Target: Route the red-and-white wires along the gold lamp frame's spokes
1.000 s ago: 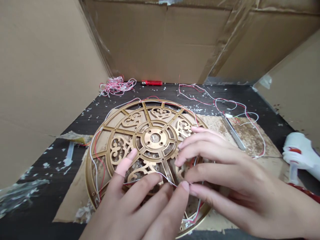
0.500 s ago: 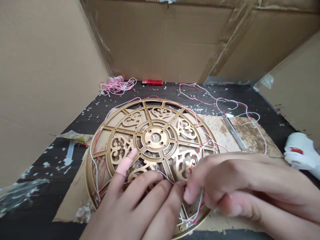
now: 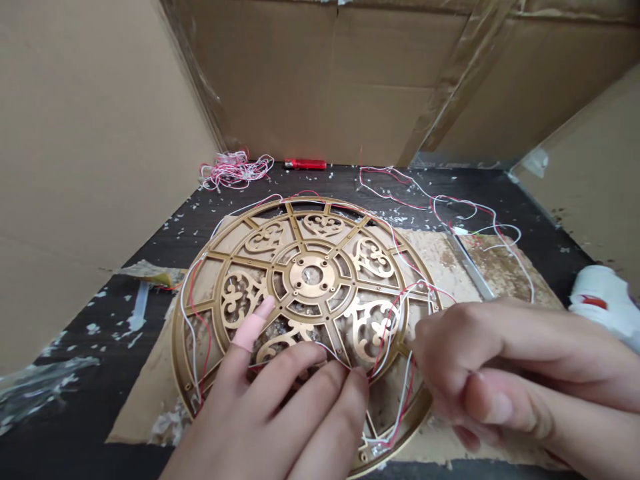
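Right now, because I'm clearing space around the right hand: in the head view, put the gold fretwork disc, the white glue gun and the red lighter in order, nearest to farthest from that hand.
1. Gold fretwork disc: directly below the right hand, reaching under it.
2. White glue gun: off to the right, at the table's edge.
3. Red lighter: at the far end of the table, by the cardboard wall.

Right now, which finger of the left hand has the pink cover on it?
The outermost finger of the left hand, farthest left in view, wears a pink sleeve; the other fingers are bare.

Left hand (image 3: 285, 407), right hand (image 3: 490, 373) on wires (image 3: 401, 400) — gold disc (image 3: 300, 263) beneath
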Action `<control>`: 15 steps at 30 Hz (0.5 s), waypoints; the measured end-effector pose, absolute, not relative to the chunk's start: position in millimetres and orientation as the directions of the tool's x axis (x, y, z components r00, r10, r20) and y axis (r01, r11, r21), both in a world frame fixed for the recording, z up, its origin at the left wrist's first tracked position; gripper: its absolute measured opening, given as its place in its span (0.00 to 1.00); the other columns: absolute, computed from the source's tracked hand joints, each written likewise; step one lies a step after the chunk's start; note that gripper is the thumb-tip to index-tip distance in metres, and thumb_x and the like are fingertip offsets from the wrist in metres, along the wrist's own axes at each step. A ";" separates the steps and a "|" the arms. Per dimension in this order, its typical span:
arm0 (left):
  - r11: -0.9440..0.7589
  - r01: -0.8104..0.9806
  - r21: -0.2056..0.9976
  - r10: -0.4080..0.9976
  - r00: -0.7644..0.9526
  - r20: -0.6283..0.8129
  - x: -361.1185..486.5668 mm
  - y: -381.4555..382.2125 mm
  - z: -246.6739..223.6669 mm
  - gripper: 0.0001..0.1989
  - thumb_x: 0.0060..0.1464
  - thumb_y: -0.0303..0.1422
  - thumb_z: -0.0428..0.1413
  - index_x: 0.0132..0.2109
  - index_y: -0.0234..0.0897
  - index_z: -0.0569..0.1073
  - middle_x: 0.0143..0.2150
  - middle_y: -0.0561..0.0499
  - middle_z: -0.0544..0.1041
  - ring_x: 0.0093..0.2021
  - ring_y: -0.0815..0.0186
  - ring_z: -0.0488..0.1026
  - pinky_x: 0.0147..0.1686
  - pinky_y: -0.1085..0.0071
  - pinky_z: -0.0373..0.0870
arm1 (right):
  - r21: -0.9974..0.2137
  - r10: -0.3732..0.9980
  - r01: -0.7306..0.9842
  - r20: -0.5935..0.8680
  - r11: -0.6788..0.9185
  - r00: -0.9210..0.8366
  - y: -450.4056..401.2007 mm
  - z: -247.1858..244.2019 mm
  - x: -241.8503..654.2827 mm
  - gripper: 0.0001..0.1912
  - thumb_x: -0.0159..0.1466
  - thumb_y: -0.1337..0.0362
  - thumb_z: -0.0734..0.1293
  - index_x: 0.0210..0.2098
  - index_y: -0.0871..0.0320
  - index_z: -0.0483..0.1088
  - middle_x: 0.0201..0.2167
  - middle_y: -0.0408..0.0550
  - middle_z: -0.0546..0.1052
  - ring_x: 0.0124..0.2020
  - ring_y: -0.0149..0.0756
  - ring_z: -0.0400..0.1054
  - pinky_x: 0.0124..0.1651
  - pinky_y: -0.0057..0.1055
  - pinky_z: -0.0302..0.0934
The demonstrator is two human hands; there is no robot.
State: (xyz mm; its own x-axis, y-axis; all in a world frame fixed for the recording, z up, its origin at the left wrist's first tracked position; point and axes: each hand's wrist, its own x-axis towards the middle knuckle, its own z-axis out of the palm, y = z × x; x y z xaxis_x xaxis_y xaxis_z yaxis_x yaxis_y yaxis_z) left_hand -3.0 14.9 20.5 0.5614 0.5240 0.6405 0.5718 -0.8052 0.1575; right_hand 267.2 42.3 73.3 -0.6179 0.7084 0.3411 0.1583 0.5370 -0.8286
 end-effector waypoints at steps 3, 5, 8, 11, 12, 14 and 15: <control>-0.819 0.560 0.123 0.509 0.610 0.607 -2.5 16.2 21.3 0.17 0.72 0.25 0.55 0.59 0.45 0.83 0.46 0.57 0.89 0.55 0.63 0.84 0.86 0.53 0.60 | -0.900 0.707 0.031 0.321 0.435 -0.630 47.3 78.7 260.2 0.22 0.92 0.49 0.58 0.44 0.55 0.63 0.29 0.41 0.73 0.26 0.26 0.73 0.33 0.13 0.73; -0.815 0.577 0.056 0.522 0.689 0.503 -2.1 16.8 24.0 0.16 0.69 0.33 0.63 0.61 0.48 0.84 0.48 0.54 0.89 0.59 0.56 0.84 0.83 0.46 0.66 | -0.918 0.723 0.004 0.310 0.397 -0.618 48.9 80.0 258.8 0.22 0.92 0.47 0.59 0.45 0.55 0.63 0.30 0.41 0.72 0.28 0.28 0.73 0.35 0.16 0.74; -0.802 0.596 0.033 0.545 0.709 0.448 -1.1 16.1 26.9 0.19 0.68 0.40 0.65 0.63 0.49 0.84 0.49 0.51 0.88 0.61 0.51 0.83 0.80 0.40 0.70 | -0.924 0.729 -0.009 0.308 0.383 -0.611 47.4 79.4 261.1 0.21 0.91 0.49 0.61 0.46 0.55 0.66 0.30 0.42 0.73 0.30 0.30 0.73 0.36 0.19 0.74; -0.800 0.599 0.038 0.548 0.703 0.453 0.1 14.6 27.5 0.21 0.69 0.41 0.64 0.66 0.49 0.83 0.50 0.50 0.88 0.61 0.50 0.82 0.80 0.40 0.71 | -0.909 0.740 -0.039 0.363 0.416 -0.567 45.8 79.0 262.6 0.19 0.89 0.54 0.68 0.43 0.58 0.69 0.30 0.42 0.78 0.30 0.25 0.72 0.38 0.12 0.71; -0.798 0.601 0.040 0.550 0.701 0.453 0.3 14.3 27.5 0.21 0.69 0.41 0.64 0.66 0.49 0.82 0.50 0.50 0.88 0.61 0.51 0.82 0.79 0.40 0.71 | -0.906 0.746 -0.048 0.375 0.420 -0.550 46.1 79.4 262.0 0.19 0.87 0.57 0.71 0.42 0.60 0.70 0.31 0.42 0.79 0.30 0.23 0.73 0.39 0.09 0.70; -0.799 0.599 0.056 0.551 0.691 0.468 0.2 13.9 27.4 0.20 0.71 0.39 0.63 0.66 0.49 0.83 0.51 0.51 0.88 0.60 0.52 0.83 0.80 0.42 0.70 | -0.925 0.770 -0.061 0.347 0.374 -0.536 47.9 81.0 258.8 0.19 0.83 0.59 0.77 0.39 0.62 0.73 0.32 0.42 0.82 0.32 0.20 0.76 0.43 0.06 0.70; -0.800 0.594 0.077 0.550 0.678 0.487 -0.1 13.9 27.1 0.18 0.73 0.39 0.62 0.65 0.48 0.83 0.50 0.52 0.88 0.60 0.54 0.83 0.81 0.44 0.69 | -0.948 0.795 -0.071 0.301 0.311 -0.528 49.2 82.2 256.2 0.19 0.81 0.59 0.80 0.38 0.62 0.74 0.32 0.42 0.82 0.32 0.20 0.77 0.44 0.06 0.71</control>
State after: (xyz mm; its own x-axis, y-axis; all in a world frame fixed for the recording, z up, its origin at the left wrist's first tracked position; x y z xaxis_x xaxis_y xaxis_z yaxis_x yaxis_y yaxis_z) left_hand -0.1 13.9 27.1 0.6780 0.5502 0.4875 0.5944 -0.8005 0.0767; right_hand 256.2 49.2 82.2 -0.5275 0.7946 0.3006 -0.0708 0.3115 -0.9476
